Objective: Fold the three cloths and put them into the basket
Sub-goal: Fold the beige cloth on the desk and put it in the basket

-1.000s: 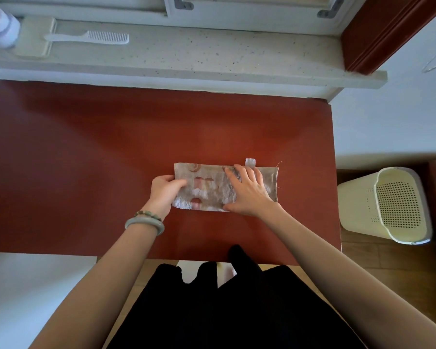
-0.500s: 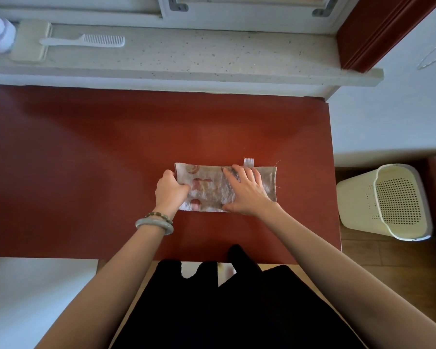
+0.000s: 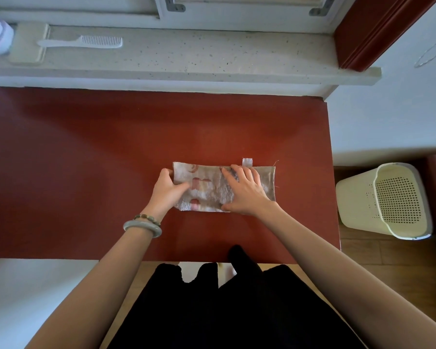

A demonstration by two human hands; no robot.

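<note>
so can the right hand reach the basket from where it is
Probably yes. The right hand lies flat on the cloth toward the table's right edge, and the basket stands on the floor just beyond that edge, mouth open, with nothing between them.

Cloth and basket: current state
The cloth (image 3: 207,187) (beige, with a faded red-brown print) lies flat on the red table (image 3: 86,172) as a long folded strip, its long side running left to right. A small white tag (image 3: 247,161) sticks out past its far edge. My left hand (image 3: 165,191) grips its left end; my right hand (image 3: 247,192) presses flat on its right half. The basket (image 3: 355,197), made of cream perforated plastic, stands on the floor beyond the table's right end, well apart from the cloth.
</note>
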